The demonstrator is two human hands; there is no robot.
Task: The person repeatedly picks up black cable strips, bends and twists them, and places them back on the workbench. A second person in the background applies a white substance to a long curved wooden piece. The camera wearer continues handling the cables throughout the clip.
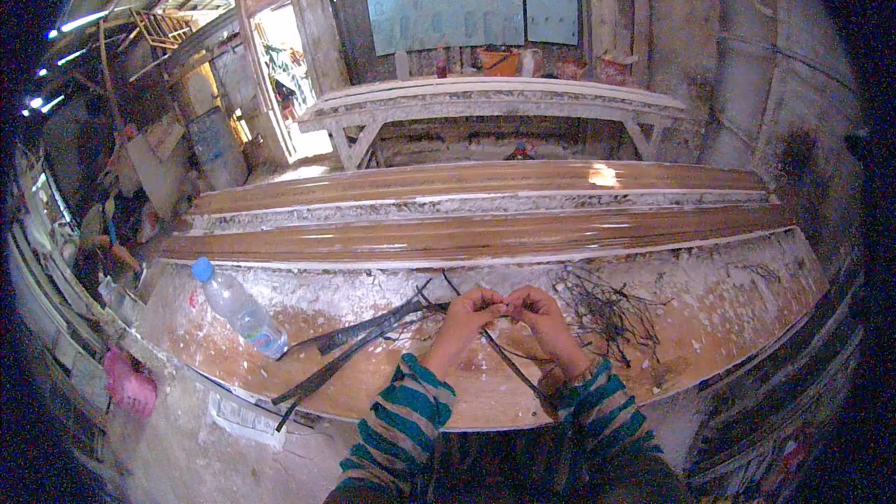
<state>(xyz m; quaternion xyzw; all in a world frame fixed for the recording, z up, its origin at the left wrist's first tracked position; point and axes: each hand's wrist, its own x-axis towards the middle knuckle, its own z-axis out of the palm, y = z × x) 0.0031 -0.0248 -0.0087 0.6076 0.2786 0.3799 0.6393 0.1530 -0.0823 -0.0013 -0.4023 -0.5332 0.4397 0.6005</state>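
Note:
My left hand (pixel 465 325) and my right hand (pixel 546 319) meet fingertip to fingertip above the worktable, both pinched closed. What lies between the fingertips is too small to make out. Beneath them a thin dark strip (pixel 509 361) slants across the tabletop toward my right wrist. Left of my left hand lie several longer, flat black strips (pixel 359 332), some reaching over the near table edge. A loose tangle of thin black strands (pixel 611 313) spreads just right of my right hand.
A clear plastic bottle with a blue cap (pixel 241 308) lies on the left of the white-stained worktable (pixel 728 317). Two long, glossy brown panels (pixel 467 232) run across behind it. Farther back stands a long whitish bench (pixel 495 91). A pink container (pixel 131 381) sits low at left.

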